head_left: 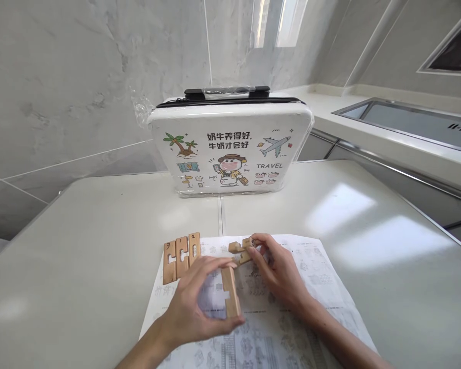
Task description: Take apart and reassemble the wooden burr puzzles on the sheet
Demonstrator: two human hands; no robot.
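Note:
My left hand [194, 302] grips a notched wooden puzzle piece [230, 293] by its two ends, between the thumb below and the fingers above. Close by on the right, my right hand [278, 264] pinches another notched wooden piece [246, 247], which has a dark mark near its end; whether this is one block or two joined, I cannot tell. The two held pieces are very near each other, over a printed sheet [322, 307]. Three flat wooden pieces [182, 256] numbered 3, 1 and 2 lie side by side at the sheet's upper left, partly behind my left hand.
A white case [230, 148] with cartoon prints and a black handle stands at the table's back, wrapped in clear plastic. The white table [80, 256] has a seam down its middle. A counter with a sink [415, 128] runs along the right, and a grey wall rises behind.

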